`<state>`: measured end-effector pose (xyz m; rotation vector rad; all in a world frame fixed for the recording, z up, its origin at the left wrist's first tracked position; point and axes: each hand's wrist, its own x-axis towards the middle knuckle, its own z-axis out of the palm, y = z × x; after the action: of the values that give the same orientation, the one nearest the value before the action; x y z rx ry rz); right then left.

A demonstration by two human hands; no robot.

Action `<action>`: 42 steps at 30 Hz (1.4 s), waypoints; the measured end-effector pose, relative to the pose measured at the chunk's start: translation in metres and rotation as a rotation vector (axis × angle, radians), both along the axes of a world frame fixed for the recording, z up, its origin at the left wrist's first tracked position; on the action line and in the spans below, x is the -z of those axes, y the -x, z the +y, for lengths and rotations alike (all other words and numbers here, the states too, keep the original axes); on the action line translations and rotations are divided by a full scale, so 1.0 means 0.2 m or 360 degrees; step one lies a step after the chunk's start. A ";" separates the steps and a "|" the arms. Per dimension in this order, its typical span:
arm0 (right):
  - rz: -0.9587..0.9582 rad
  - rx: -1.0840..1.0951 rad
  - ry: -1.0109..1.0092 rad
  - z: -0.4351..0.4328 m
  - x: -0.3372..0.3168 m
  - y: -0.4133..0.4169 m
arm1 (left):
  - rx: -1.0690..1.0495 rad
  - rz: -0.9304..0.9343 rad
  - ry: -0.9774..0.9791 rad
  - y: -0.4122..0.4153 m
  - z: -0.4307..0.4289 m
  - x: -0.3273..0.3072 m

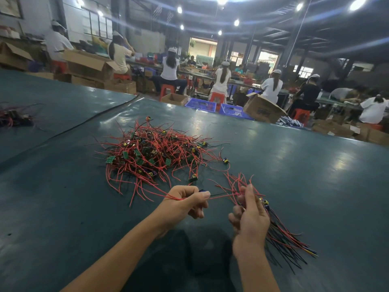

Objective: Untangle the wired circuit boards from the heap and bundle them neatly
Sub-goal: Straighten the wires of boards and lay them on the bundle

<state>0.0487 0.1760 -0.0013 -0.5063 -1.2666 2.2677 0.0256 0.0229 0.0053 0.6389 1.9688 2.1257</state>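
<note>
A tangled heap of small green circuit boards with red and black wires (155,157) lies on the dark green table (294,175), just beyond my hands. My left hand (187,201) pinches one wired board by its red wire, the wire stretching right toward the other hand. My right hand (250,211) grips a bundle of wired boards (282,237); their red and black wires fan out to the lower right, and red wire ends stick up above the fingers. Yellow and blue parts show beside the right hand's fingers.
A second small pile of wired parts (14,118) sits at the far left of the table. Beyond the table's far edge are cardboard boxes (263,110), blue crates (201,104), red stools and several seated people at work benches.
</note>
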 end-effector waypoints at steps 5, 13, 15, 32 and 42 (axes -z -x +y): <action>0.0191 -0.0576 -0.0760 -0.16 0.05 -0.05 | 0.0158 -0.0125 -0.0117 -0.01 0.01 0.00; 0.0010 -0.0285 -0.0837 -0.15 0.05 -0.04 | -0.0055 -0.0061 0.0335 0.04 -0.01 0.05; -0.0216 -0.0163 -0.0666 -0.11 0.05 -0.02 | -0.0187 0.0030 0.0455 0.05 -0.02 0.07; -0.0082 -0.0085 -0.0454 -0.03 0.06 0.02 | -0.0429 0.0698 0.1873 0.16 -0.10 0.26; -0.0444 -0.0695 -0.2661 -0.19 0.08 0.36 | -0.0531 0.0897 0.1635 0.18 -0.12 0.29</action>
<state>-0.0233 0.1388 -0.0167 0.1438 -2.9124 0.6478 -0.0110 -0.0018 -0.0519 0.7425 3.1947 0.7564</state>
